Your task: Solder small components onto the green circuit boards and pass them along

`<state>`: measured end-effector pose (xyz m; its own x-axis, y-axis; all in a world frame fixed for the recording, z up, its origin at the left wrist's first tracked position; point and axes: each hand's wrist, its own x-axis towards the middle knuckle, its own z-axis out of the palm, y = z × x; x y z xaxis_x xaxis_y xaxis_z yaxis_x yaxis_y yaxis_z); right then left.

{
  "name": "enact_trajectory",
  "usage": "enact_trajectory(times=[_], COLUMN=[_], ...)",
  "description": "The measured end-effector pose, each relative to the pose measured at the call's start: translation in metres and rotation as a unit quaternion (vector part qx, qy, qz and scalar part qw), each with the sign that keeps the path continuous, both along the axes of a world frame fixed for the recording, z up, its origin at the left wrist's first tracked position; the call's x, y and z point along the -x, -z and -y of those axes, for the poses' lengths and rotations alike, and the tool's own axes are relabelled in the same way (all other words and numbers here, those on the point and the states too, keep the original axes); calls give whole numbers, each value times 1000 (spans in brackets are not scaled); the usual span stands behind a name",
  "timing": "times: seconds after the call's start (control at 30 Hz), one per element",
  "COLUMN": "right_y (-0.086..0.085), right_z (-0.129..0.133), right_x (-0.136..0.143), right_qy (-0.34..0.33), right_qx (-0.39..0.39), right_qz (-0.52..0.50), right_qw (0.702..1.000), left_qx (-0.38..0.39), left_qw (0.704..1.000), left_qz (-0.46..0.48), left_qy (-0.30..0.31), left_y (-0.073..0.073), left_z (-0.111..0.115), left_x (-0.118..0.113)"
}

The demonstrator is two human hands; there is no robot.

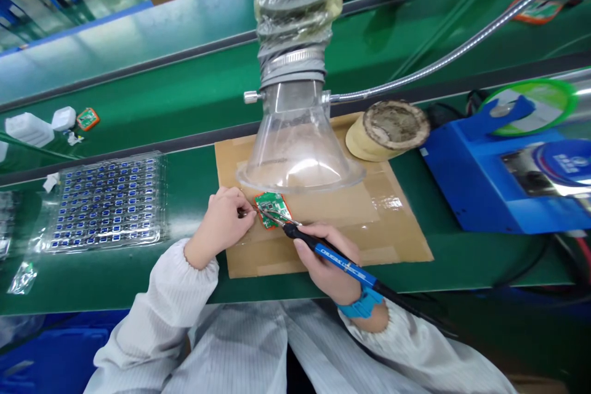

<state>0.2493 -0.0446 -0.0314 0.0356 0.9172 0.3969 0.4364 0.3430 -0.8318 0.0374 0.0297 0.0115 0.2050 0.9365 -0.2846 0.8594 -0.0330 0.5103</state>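
Clear plastic tray (162, 200) with rows of small blue parts (107, 203), my left hand (226, 218) pinched narrow beside the green circuit board (273, 204), which lies on flat brown cardboard (401, 237), my right hand (333, 266) gripping a soldering iron (342, 261), crusty round tub (362, 140).

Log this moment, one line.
left hand: fingers pinched beside circuit board | right hand: holding soldering iron, tip at board | board: on cardboard | clear hood: near board

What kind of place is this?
Probably an electronics factory or workshop: the right hand holds a soldering iron at a green circuit board, and a clear fume hood hangs above the cardboard.
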Motion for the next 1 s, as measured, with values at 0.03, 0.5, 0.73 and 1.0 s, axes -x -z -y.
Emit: enact_trajectory(times=[0.03, 0.5, 0.73, 1.0], right_y=[0, -2, -4, -4], right_z=[0, 2, 1, 2], right_x=[0, -3, -3, -5], right_qy=[1, 22, 31, 38], right_qx=[0, -16, -13, -15], right_qz=[-1, -38, -29, -42], right_qw=[1000, 999, 999, 998], left_qx=[0, -9, -3, -7], left_qw=[1000, 1000, 1000, 998], left_qz=[1, -3, -5, 27], left_qy=[0, 6, 6, 48], left_y=[0, 2, 1, 0], left_z=[0, 0, -1, 4], left_x=[0, 1, -1, 4])
